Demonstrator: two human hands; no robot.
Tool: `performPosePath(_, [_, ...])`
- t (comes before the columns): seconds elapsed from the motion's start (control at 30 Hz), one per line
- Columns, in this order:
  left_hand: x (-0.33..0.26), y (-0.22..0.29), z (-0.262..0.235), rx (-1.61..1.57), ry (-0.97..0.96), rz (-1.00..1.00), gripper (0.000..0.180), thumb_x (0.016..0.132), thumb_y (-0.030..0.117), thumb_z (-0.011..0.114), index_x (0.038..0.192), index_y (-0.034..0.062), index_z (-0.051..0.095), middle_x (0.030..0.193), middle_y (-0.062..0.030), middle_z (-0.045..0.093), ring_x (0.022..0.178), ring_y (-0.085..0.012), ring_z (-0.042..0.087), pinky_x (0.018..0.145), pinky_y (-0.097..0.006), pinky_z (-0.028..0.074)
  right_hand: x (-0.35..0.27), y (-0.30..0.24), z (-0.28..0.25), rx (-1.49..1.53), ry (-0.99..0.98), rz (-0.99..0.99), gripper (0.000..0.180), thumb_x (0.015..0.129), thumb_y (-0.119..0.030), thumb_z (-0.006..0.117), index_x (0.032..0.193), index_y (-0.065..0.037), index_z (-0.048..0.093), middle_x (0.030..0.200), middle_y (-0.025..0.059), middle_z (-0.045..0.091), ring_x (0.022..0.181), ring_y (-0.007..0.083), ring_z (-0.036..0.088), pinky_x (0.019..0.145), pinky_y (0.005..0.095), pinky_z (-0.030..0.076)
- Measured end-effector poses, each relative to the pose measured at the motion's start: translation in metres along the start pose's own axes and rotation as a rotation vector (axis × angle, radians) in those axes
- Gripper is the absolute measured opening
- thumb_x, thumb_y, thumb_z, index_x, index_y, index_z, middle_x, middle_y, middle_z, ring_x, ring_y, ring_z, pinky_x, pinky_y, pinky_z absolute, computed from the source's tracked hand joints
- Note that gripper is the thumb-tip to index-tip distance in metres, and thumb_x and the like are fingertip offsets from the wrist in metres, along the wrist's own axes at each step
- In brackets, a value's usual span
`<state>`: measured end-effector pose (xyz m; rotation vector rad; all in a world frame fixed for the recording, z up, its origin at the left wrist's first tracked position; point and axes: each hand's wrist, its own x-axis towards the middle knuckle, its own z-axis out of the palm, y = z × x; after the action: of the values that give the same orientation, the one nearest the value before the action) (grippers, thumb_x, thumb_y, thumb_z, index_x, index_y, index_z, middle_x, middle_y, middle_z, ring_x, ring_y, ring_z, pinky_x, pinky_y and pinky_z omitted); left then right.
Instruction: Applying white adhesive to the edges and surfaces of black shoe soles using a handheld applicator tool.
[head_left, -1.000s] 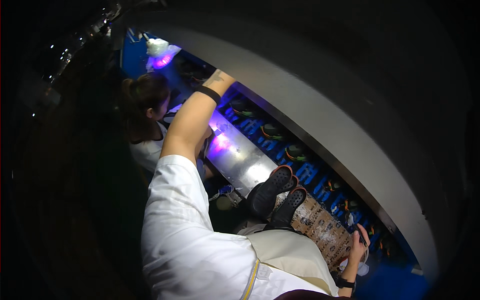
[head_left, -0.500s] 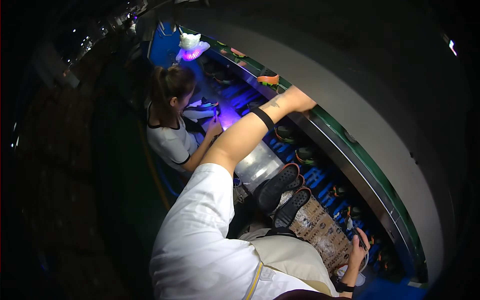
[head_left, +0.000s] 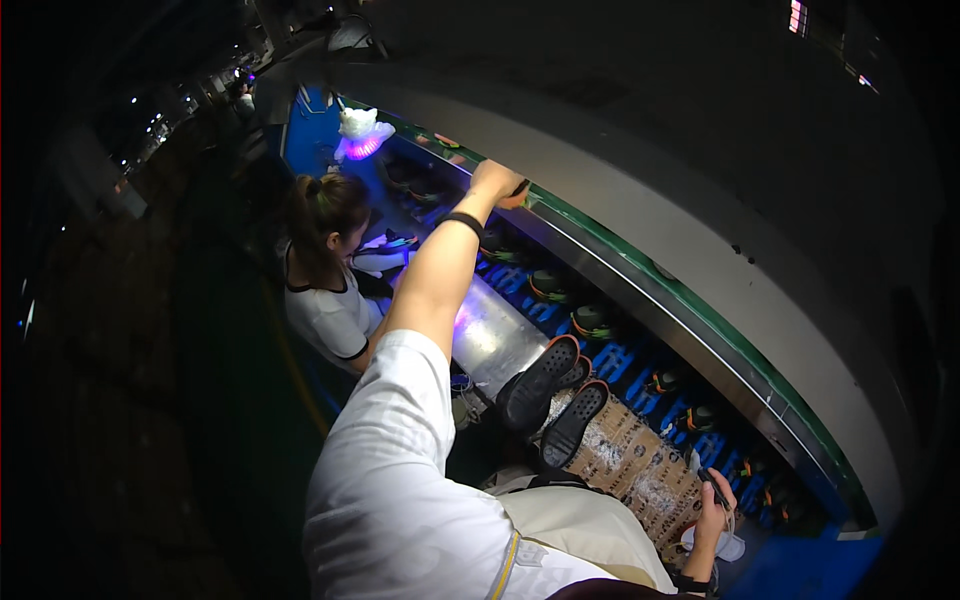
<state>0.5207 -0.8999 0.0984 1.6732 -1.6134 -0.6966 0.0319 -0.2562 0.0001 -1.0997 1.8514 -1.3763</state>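
Observation:
My left hand [head_left: 497, 180] reaches to the green belt along the grey housing, fingers closed on a shoe sole [head_left: 515, 200] with an orange edge; my hand hides part of it. My right hand [head_left: 713, 510], at lower right, is closed round a slim dark handheld tool [head_left: 716, 490]. Something whitish shows beside the tool's upper end, too small to make out. Between my hands, dark perforated shoe soles [head_left: 575, 425] with orange rims rest on a cardboard-covered surface [head_left: 650, 460].
A co-worker [head_left: 330, 270] sits to the left beside a metal plate [head_left: 495, 335] under violet light. A lamp wrapped in white [head_left: 362, 135] hangs above. Several dark shoes [head_left: 592, 322] stand on the blue rack [head_left: 610, 365] below the belt. A white cup-like thing [head_left: 728, 545] lies by my right wrist.
My left hand has moved left along the belt and now holds the orange-edged sole. My right hand still grips the tool. The whole view has shifted a little.

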Motion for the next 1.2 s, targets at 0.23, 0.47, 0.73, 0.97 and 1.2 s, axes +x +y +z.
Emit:
performPosePath(0.23, [-0.154,-0.012,0.033,-0.64,0.054,0.152,0.021,0.105,0.015,0.064,0.11,-0.0029,0.074,0.096,-0.0081,0.076,0.092,-0.0183,0.074,0.083,-0.034,0.059,0.018,0.001,0.002,0.046,-0.045,-0.041,0.033,0.095,-0.017,0.076,0.12,0.004,0.075,0.103,0.0068,0.077,0.095,0.0152,0.067,0.09,0.0293,0.052])
performPosePath(0.47, [-0.339,0.015,0.09,-1.25,-0.354,-0.11,0.026,0.101,0.018,0.072,0.121,0.0004,0.07,0.106,-0.0098,0.076,0.091,-0.0236,0.076,0.088,-0.04,0.062,0.031,0.01,-0.002,0.324,0.003,-0.011,0.025,0.097,-0.017,0.074,0.115,0.0,0.076,0.088,-0.0029,0.065,0.076,0.0068,0.051,0.07,0.0247,0.04])
performPosePath(0.73, [-0.455,0.012,0.171,-1.555,-0.682,-0.243,0.044,0.097,0.014,0.066,0.139,0.0,0.063,0.128,-0.0196,0.073,0.122,-0.0368,0.07,0.115,-0.053,0.052,0.026,0.001,-0.001,0.538,-0.104,0.006,0.025,0.095,-0.014,0.074,0.116,-0.001,0.076,0.095,-0.0023,0.067,0.075,0.0053,0.047,0.07,0.0225,0.037])
performPosePath(0.97, [-0.503,0.056,0.199,-1.758,-0.665,-0.382,0.104,0.094,0.088,0.047,0.156,0.0044,0.048,0.147,-0.0205,0.06,0.135,-0.0427,0.059,0.121,-0.061,0.043,0.035,-0.05,0.02,0.345,-0.212,-0.162,0.026,0.093,-0.017,0.074,0.113,0.0,0.078,0.11,0.0059,0.077,0.102,0.0146,0.068,0.094,0.0304,0.051])
performPosePath(1.2, [-0.531,0.091,0.207,-1.681,-0.788,-0.425,0.089,0.107,0.078,0.031,0.16,0.0085,0.046,0.159,-0.0135,0.053,0.148,-0.0314,0.048,0.128,-0.049,0.034,0.054,-0.1,0.058,0.405,-0.248,-0.151,0.022,0.098,-0.01,0.071,0.115,0.001,0.078,0.101,0.0054,0.078,0.09,0.01,0.069,0.088,0.027,0.056])
